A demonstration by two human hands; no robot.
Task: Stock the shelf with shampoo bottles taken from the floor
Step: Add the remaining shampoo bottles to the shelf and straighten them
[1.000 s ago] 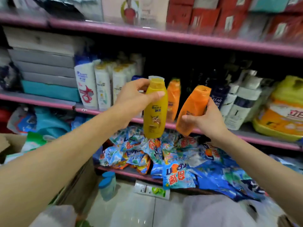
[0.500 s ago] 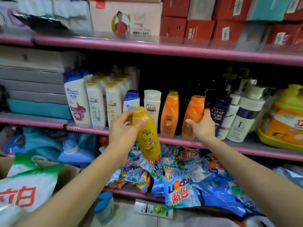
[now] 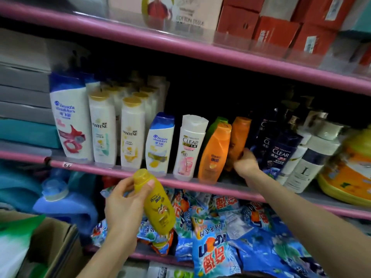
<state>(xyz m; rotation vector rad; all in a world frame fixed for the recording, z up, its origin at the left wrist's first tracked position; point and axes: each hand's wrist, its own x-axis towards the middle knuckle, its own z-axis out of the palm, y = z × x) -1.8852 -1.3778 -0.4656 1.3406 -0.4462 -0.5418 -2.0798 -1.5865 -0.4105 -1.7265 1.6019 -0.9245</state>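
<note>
My left hand [image 3: 122, 205] grips a yellow shampoo bottle [image 3: 158, 209], tilted, below the front edge of the pink middle shelf [image 3: 90, 167]. My right hand [image 3: 246, 162] reaches onto that shelf and holds the lower part of an orange shampoo bottle [image 3: 239, 137], which stands behind and right of another orange bottle [image 3: 214, 153]. Left of these stand a white Clear bottle [image 3: 188, 147], a small Head & Shoulders bottle [image 3: 159, 145], Pantene bottles [image 3: 102, 129] and a large Head & Shoulders bottle [image 3: 70, 119].
Dark Clear bottles [image 3: 281, 149] and white pump bottles [image 3: 307, 165] stand just right of my right hand, then a yellow-orange jug [image 3: 349, 173]. Blue detergent sachets [image 3: 212, 249] fill the lower shelf. A cardboard box [image 3: 52, 245] sits lower left. Red boxes [image 3: 281, 31] line the top shelf.
My right hand has pushed the orange bottle further back onto the shelf. My left hand has lowered the yellow bottle below the shelf edge and tilted it. The view has moved closer.
</note>
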